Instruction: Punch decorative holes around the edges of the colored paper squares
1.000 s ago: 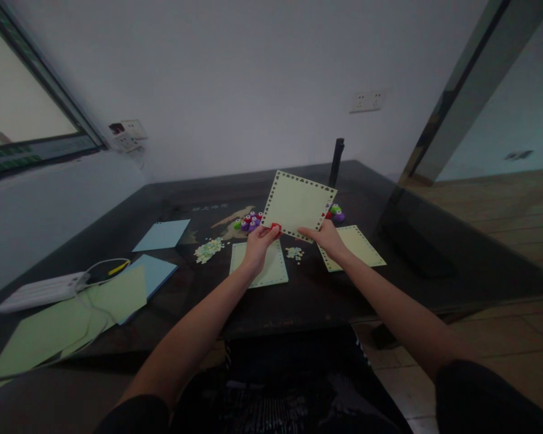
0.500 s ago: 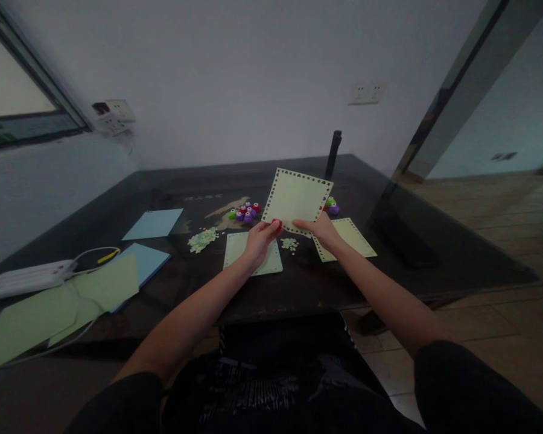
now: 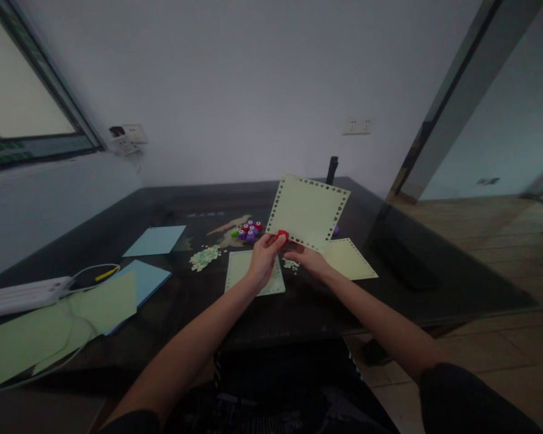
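My left hand (image 3: 263, 260) is closed around a small red craft punch (image 3: 283, 235), thumb on top. The punch sits at the lower left edge of a pale yellow-green paper sheet (image 3: 308, 211), which is tilted up above the table. Small dark punched shapes line the sheet's edges. My right hand (image 3: 310, 260) lies just under the sheet's bottom edge with thumb and fingers apart, some fingers partly hidden. Beneath my hands are another sheet with a punched border (image 3: 239, 265) and a small heap of paper cutouts (image 3: 291, 264).
Several colored punches (image 3: 248, 230) stand beyond my left hand, beside a larger pile of cutouts (image 3: 204, 258). A bordered sheet (image 3: 353, 262) lies at right. Blue paper (image 3: 156, 241), green paper (image 3: 104, 301) and a white power strip (image 3: 27, 295) occupy the left side.
The raised sheet has shifted to the right relative to my hands. My right hand has slid from the sheet's lower right edge to beneath it, nearer the punch. The view has tilted upward.
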Motion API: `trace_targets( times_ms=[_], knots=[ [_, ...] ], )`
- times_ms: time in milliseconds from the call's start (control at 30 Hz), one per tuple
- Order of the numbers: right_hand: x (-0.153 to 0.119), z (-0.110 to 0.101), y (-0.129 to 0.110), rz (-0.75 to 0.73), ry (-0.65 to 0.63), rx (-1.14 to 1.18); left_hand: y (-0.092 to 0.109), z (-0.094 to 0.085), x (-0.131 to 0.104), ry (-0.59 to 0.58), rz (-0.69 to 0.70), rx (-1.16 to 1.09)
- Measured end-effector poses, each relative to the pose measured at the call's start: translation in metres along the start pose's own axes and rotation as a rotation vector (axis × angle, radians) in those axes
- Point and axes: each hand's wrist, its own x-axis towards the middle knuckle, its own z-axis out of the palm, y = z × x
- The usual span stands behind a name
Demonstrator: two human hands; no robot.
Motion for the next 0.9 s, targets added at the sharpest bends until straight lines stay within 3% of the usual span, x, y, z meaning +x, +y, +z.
trace_targets(
  times_ms=[167, 300, 600, 900],
  knots=[
    [0.003, 0.026, 0.001, -0.11, 0.258, 0.111, 0.003, 0.01, -0.003, 0.007, 0.049, 0.016],
    [0.003, 0.037, -0.003, -0.119, 0.375, 0.311, -0.003, 0.014, 0.0, 0.032, 0.068, 0.014],
    [-0.004, 0.031, 0.008, -0.017, 0.443, 0.388, -0.03, 0.009, 0.0, 0.09, -0.012, 0.038],
    [-0.002, 0.03, 0.013, 0.014, 0.482, 0.378, -0.034, 0.007, 0.001, 0.103, -0.055, 0.046]
  ],
)
